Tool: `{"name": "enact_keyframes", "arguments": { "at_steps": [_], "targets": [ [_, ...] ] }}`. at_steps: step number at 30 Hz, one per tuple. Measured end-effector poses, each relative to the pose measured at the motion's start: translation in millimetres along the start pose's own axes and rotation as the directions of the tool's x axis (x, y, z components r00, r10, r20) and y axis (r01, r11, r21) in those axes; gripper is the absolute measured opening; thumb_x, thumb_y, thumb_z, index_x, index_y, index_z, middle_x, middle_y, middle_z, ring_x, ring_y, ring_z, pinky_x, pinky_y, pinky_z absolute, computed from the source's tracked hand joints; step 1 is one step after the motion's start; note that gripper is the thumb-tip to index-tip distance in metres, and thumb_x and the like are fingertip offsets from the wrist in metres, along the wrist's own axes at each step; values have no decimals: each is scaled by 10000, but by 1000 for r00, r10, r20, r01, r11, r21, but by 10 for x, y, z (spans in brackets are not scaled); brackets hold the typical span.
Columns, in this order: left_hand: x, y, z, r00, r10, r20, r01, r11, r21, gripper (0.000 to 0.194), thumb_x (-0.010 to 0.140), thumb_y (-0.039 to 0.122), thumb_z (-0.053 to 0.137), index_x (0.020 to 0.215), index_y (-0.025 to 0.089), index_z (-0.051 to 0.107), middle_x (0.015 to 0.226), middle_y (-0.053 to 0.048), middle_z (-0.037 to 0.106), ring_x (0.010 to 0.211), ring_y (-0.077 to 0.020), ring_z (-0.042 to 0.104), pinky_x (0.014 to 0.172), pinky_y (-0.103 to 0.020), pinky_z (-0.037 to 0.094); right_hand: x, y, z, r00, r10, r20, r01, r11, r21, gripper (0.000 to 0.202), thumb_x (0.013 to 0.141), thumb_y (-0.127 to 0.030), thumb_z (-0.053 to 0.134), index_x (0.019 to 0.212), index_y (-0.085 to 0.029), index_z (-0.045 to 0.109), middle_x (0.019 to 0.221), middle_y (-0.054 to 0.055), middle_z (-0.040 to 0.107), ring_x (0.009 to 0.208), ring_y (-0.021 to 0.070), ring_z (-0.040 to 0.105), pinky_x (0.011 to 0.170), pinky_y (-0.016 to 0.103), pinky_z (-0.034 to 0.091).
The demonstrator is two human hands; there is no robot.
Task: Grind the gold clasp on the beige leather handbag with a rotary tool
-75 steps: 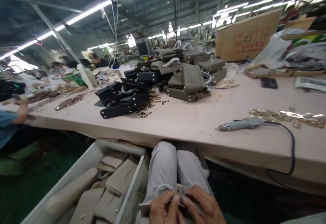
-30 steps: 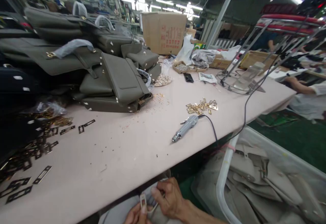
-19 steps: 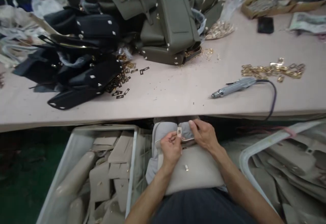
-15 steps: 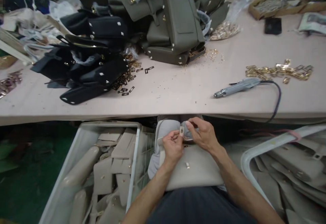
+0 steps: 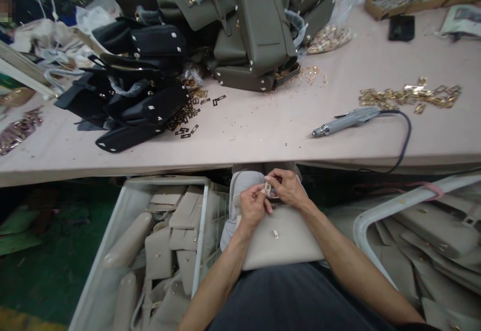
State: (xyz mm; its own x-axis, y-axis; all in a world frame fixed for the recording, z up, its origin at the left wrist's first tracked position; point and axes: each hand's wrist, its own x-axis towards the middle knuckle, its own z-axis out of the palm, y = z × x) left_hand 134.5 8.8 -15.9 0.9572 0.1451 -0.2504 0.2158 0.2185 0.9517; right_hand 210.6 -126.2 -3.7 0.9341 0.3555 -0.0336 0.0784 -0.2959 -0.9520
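Observation:
A light beige handbag (image 5: 283, 251) lies across my lap, with a small metal clasp (image 5: 275, 234) on its face. Above its far edge, both hands meet at a narrow strap end (image 5: 267, 188) with a rectangular slot. My left hand (image 5: 252, 205) pinches this strap end from the left, fingers closed. From the right, my right hand (image 5: 287, 186) has thumb and fingertips closed at the same spot. Whether a separate metal plate sits between the right fingertips is too small to tell.
A white crate (image 5: 205, 205) of beige bags stands at my left, another white-rimmed bin (image 5: 361, 230) at my right. On the table (image 5: 240, 143) are an electric screwdriver (image 5: 343, 121), gold fittings (image 5: 409, 95), black bags (image 5: 150, 105), dark fittings (image 5: 184, 115) and olive bags (image 5: 259, 30).
My right hand has moved left and down, its fingertips now closed at the strap end. My left hand still grips the strap there. The view has shifted slightly.

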Motion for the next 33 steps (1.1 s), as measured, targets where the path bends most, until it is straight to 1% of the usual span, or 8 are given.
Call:
{"name": "enact_keyframes", "arguments": {
  "at_steps": [7, 12, 16, 19, 21, 25, 29, 33],
  "targets": [
    [21, -75, 34, 998, -35, -52, 33, 999, -27, 556, 864, 570, 705, 1045, 46, 666, 499, -19, 608, 320, -141, 513, 332, -190, 351, 1, 126, 55, 999, -30, -25, 29, 998, -51, 393, 966, -515, 570, 781, -187, 682, 665, 23, 623, 577, 187, 537, 530, 277, 400],
    [74, -167, 18, 998, -45, -50, 41, 996, -77, 667, 802, 700, 755, 970, 61, 657, 623, -82, 666, 328, -145, 538, 297, -196, 350, 15, 213, 115, 994, -105, -5, 103, 978, -181, 408, 1025, -523, 513, 819, -212, 678, 678, 18, 612, 567, 201, 541, 554, 305, 400],
    [102, -155, 36, 988, -78, -130, 61, 990, -129, 696, 747, 773, 767, 888, 107, 623, 499, -17, 572, 298, -123, 473, 276, -181, 296, 60, -97, 161, 935, -348, -65, 264, 809, -526, 352, 1048, -467, 467, 888, -221, 661, 834, 56, 652, 718, 249, 610, 652, 350, 427],
    [106, -134, 42, 992, -53, -113, 34, 987, -159, 665, 760, 777, 748, 797, 128, 608, 486, -35, 569, 296, -124, 461, 274, -191, 287, 232, -510, 250, 868, -493, -54, 376, 725, -577, 292, 1071, -428, 460, 1051, -206, 648, 986, 86, 653, 891, 275, 626, 759, 368, 470],
    [111, -155, 32, 995, -49, -91, 32, 984, -174, 644, 762, 764, 746, 772, 140, 587, 501, -47, 580, 299, -131, 468, 276, -199, 285, 466, -779, 356, 827, -562, 9, 478, 695, -536, 278, 1081, -406, 466, 1131, -186, 629, 1043, 104, 636, 970, 285, 611, 828, 380, 485],
    [124, -307, 16, 988, -107, -111, 80, 970, -229, 739, 686, 792, 759, 973, 165, 495, 687, -84, 686, 263, -113, 431, 256, -210, 255, 1204, -1168, 688, 750, -623, 223, 636, 587, -501, 289, 1044, -355, 586, 1249, -153, 612, 1151, 133, 597, 1068, 310, 558, 947, 412, 473],
    [101, -435, 52, 984, -117, -135, 81, 965, -251, 783, 671, 817, 738, 1022, 186, 434, 684, -80, 689, 252, -111, 410, 271, -214, 250, 2058, -1373, 1134, 744, -532, 405, 664, 517, -540, 439, 1001, -336, 726, 1370, -148, 578, 1257, 144, 568, 1107, 300, 539, 1001, 391, 446],
    [38, -242, -88, 962, -147, -231, 79, 957, -279, 658, 709, 683, 855, 995, 158, 577, 637, -71, 649, 397, -185, 558, 354, -232, 365, 2672, -1487, 1579, 729, -449, 516, 684, 451, -573, 486, 1027, -399, 699, 1427, -159, 562, 1345, 163, 532, 1194, 315, 502, 1050, 401, 392]
  ]
}}
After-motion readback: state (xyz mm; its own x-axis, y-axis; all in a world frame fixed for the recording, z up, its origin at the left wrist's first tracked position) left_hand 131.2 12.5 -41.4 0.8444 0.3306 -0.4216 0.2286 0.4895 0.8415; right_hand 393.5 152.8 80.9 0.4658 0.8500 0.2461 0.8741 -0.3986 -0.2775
